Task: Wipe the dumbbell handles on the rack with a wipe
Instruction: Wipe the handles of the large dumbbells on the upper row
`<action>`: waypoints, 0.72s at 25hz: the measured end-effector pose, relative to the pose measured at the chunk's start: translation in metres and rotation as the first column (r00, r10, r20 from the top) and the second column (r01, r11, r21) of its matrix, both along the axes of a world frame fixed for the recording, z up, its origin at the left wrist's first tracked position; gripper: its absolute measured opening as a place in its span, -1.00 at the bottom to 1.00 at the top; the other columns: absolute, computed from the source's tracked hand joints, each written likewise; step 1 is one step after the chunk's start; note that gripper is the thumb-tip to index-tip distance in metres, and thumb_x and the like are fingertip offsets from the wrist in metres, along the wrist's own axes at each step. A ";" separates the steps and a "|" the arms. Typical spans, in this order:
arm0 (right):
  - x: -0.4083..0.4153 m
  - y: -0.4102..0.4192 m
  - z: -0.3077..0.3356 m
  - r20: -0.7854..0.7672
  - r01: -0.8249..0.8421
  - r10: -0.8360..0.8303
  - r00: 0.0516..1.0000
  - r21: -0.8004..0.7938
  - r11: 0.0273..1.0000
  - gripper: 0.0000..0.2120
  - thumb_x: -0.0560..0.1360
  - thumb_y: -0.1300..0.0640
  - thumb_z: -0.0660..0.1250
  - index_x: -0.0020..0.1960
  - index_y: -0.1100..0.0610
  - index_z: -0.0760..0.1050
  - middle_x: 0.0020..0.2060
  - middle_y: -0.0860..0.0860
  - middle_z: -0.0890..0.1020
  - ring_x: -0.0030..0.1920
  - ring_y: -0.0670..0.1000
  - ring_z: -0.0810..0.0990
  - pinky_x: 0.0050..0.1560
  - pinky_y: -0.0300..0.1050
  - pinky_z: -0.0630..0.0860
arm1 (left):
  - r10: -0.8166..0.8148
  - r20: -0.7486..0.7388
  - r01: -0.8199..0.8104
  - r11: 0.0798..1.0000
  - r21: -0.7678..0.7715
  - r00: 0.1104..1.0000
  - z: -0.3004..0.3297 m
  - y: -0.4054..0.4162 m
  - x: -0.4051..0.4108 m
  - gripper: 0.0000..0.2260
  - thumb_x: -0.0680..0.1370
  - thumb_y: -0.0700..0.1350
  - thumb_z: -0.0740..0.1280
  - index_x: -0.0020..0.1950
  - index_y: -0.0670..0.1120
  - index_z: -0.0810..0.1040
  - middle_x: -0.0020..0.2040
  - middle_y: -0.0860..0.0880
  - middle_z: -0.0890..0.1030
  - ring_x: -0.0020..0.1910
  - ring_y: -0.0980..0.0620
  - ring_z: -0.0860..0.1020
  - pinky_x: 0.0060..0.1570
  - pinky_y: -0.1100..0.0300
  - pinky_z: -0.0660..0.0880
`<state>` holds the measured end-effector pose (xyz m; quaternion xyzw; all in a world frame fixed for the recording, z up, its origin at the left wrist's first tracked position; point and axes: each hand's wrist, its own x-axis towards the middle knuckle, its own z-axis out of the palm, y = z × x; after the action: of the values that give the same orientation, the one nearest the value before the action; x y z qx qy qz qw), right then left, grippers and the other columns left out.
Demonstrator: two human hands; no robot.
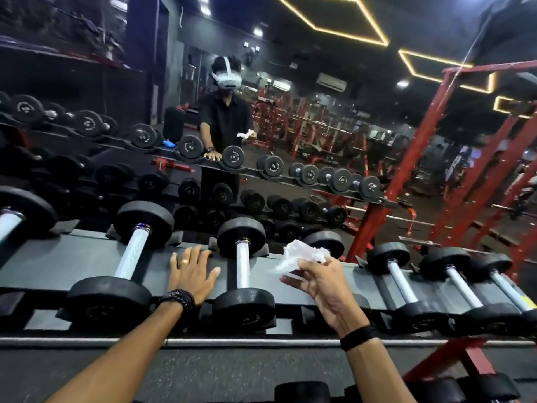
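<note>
Dark gym, wall mirror (pixel 290 117) behind, yellow hexagon ceiling lights (pixel 334 30), red steel frames (pixel 412 158) at right, grey speckled floor (pixel 232 370), wall air conditioner (pixel 331 82) reflected.

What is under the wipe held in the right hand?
The wipe, pinched by the right hand, hangs above the grey rack shelf. It and the hand cover a dumbbell: only its far head shows; the handle is hidden.
</note>
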<state>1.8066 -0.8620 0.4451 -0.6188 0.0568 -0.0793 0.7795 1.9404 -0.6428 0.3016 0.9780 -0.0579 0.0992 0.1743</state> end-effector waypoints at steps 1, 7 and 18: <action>0.005 -0.005 0.000 -0.007 -0.020 0.020 1.000 0.035 0.999 -0.82 0.52 0.47 0.16 0.01 0.33 0.50 -0.08 0.25 0.63 -0.19 0.19 0.62 -0.09 0.21 0.65 | 0.016 0.010 -0.017 0.999 0.046 1.000 -0.002 -0.002 0.003 -0.48 0.64 0.23 0.05 0.52 -0.01 0.26 0.51 -0.03 0.27 0.52 -0.07 0.18 0.48 -0.17 -0.02; 0.029 -0.029 -0.008 -0.052 -0.163 0.174 0.983 0.160 0.974 -0.88 0.56 0.32 0.26 -0.03 0.31 0.57 -0.19 0.14 0.64 -0.32 0.04 0.56 -0.34 -0.12 0.59 | 0.105 0.118 -0.112 0.993 0.049 0.987 -0.002 -0.008 0.023 -0.47 0.57 0.31 -0.06 0.25 0.01 0.47 0.22 -0.06 0.57 0.23 -0.11 0.50 0.35 -0.25 0.13; 0.024 -0.018 -0.051 -0.018 0.062 -0.069 0.997 -0.262 0.963 -0.89 0.48 0.40 0.32 -0.10 0.26 0.58 -0.25 0.10 0.63 -0.18 0.09 0.64 -0.16 -0.17 0.61 | 0.079 0.152 -0.081 0.997 0.006 0.985 -0.009 -0.004 0.023 -0.43 0.54 0.33 -0.10 0.21 -0.01 0.46 0.15 -0.03 0.59 0.14 -0.09 0.52 0.33 -0.24 0.17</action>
<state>1.8304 -0.8801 0.3942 -0.7149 0.0765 -0.1034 0.6873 1.9635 -0.6472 0.2926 0.9702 -0.0320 0.1797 0.1594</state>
